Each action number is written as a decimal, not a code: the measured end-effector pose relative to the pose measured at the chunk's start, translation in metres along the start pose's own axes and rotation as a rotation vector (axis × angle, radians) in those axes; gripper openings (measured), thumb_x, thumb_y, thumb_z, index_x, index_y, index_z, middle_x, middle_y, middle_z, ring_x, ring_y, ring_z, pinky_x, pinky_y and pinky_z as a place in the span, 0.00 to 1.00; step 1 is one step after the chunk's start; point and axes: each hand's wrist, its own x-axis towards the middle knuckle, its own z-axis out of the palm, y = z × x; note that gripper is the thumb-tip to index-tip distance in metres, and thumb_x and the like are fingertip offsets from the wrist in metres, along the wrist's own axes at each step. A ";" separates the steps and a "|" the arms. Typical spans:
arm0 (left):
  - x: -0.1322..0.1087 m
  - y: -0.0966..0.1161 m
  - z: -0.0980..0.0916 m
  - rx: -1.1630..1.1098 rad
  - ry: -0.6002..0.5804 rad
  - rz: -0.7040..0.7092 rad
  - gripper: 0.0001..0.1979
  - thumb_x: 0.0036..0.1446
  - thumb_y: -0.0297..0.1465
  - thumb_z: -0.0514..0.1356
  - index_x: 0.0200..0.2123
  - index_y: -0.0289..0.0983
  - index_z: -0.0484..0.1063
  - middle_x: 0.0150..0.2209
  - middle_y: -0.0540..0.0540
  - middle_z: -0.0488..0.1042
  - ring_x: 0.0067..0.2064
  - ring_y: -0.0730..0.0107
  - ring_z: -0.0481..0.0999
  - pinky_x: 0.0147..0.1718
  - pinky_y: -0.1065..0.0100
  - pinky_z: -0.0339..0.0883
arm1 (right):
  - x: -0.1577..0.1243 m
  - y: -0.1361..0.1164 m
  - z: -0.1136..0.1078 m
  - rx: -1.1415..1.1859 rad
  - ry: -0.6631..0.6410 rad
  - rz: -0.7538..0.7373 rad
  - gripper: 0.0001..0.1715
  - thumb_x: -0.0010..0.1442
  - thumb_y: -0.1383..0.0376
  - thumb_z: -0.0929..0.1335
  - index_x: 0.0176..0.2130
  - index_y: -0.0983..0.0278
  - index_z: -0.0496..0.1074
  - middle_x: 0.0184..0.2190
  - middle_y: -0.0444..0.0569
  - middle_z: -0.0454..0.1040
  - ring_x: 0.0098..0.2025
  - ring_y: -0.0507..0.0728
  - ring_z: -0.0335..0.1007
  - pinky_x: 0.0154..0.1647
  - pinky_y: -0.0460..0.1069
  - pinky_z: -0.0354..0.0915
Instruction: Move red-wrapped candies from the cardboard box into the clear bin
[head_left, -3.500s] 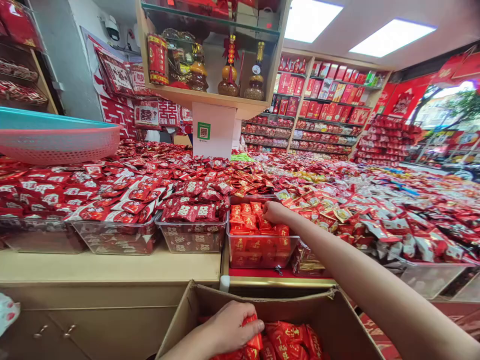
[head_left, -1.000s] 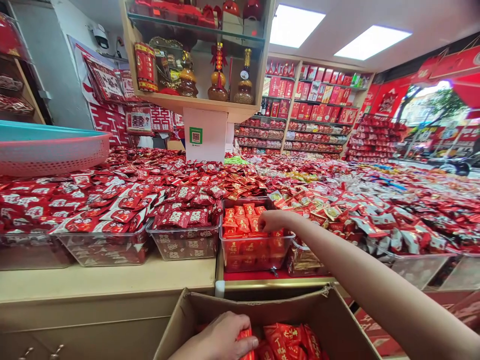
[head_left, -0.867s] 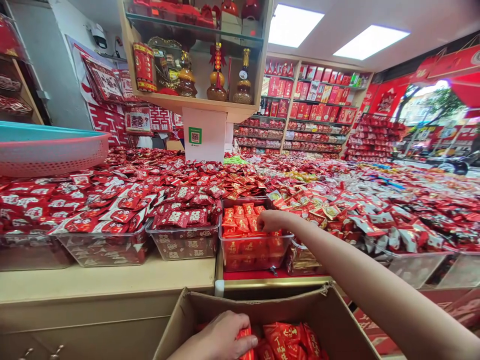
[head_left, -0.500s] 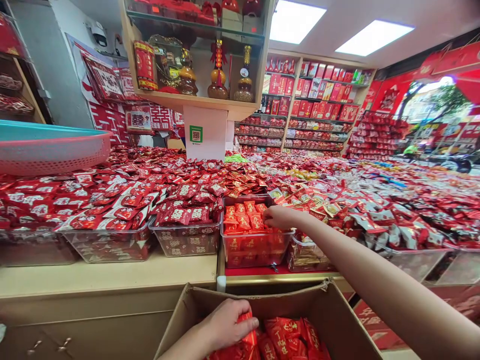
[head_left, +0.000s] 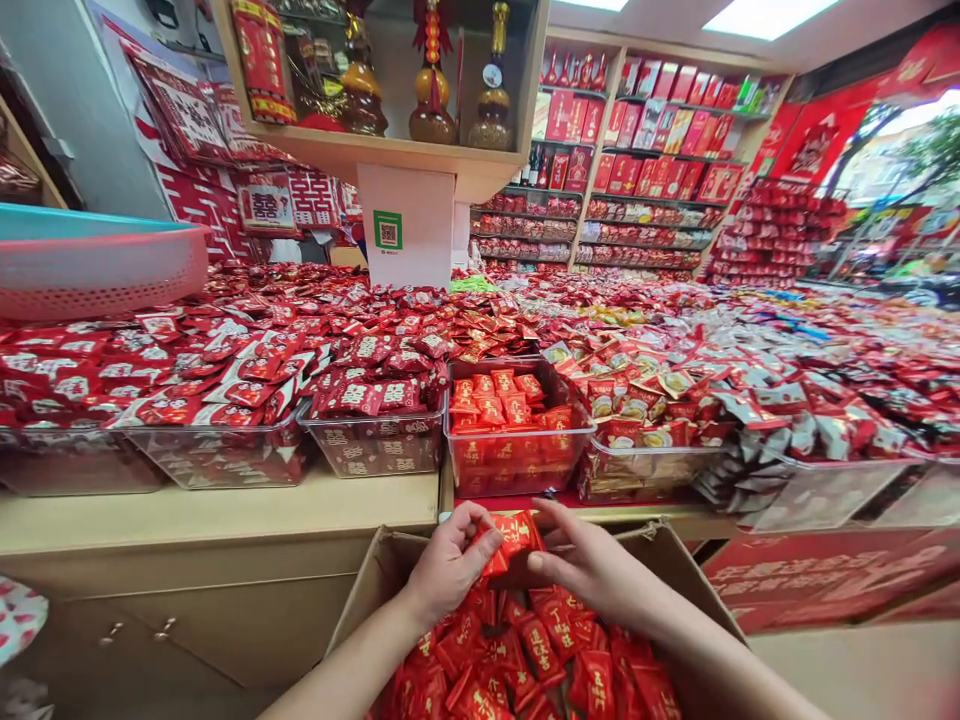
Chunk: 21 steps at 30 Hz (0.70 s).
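The left hand (head_left: 452, 562) is closed on a red packet (head_left: 514, 533) with golden letters, pinching it between the thumb and the bent fingers. Whether there is more than one packet in this grip, I cannot tell. The right hand (head_left: 589, 555) is open, with its fingers apart and pointing to the packet from the right side. It is very near to it, but it is not clear if the fingertips touch it.

The held packet is above a cardboard box (head_left: 679, 568), close to the box's far edge. Inside this box lie many loose packets (head_left: 540, 645) of the same red and golden kind, in mixed directions.

Just beyond the box, on the counter (head_left: 225, 515), stands a clear bin (head_left: 517, 434). It contains similar red packets (head_left: 491, 408), and those at the front are arranged in rows. At its left is another bin (head_left: 375, 418) with dark red packets (head_left: 375, 392), and at its right a bin (head_left: 652, 452) with red and cream packets (head_left: 634, 405).

Farther to the left, a pink basket (head_left: 97, 280) sits over the heap of sweets (head_left: 247, 345).
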 end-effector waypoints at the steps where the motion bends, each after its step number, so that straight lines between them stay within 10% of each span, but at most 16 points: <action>1: 0.000 0.001 0.000 0.001 -0.002 0.002 0.10 0.50 0.37 0.54 0.28 0.36 0.60 0.23 0.54 0.61 0.25 0.79 0.60 0.25 0.77 0.55 | 0.001 0.006 0.005 0.142 -0.048 0.059 0.32 0.46 0.56 0.67 0.49 0.62 0.56 0.40 0.51 0.66 0.36 0.55 0.65 0.33 0.48 0.63; 8: 0.000 0.002 0.002 -0.282 -0.128 -0.084 0.28 0.48 0.35 0.57 0.51 0.40 0.46 0.31 0.50 0.70 0.33 0.72 0.69 0.35 0.68 0.61 | 0.018 0.012 -0.003 0.634 0.033 0.155 0.19 0.41 0.55 0.69 0.28 0.66 0.64 0.23 0.43 0.67 0.22 0.48 0.62 0.26 0.45 0.62; 11: 0.002 -0.001 0.003 -0.239 -0.170 -0.168 0.26 0.48 0.37 0.56 0.49 0.35 0.54 0.28 0.48 0.70 0.30 0.74 0.68 0.31 0.71 0.60 | 0.016 0.016 -0.006 0.679 0.076 0.163 0.18 0.40 0.56 0.70 0.25 0.65 0.60 0.21 0.41 0.67 0.21 0.47 0.62 0.25 0.45 0.61; 21: 0.001 0.000 0.002 -0.112 -0.233 -0.118 0.15 0.50 0.38 0.54 0.37 0.34 0.69 0.34 0.47 0.71 0.35 0.68 0.67 0.34 0.71 0.59 | 0.007 0.016 0.006 0.019 -0.084 -0.200 0.18 0.48 0.61 0.66 0.40 0.65 0.64 0.30 0.47 0.70 0.32 0.54 0.65 0.32 0.47 0.61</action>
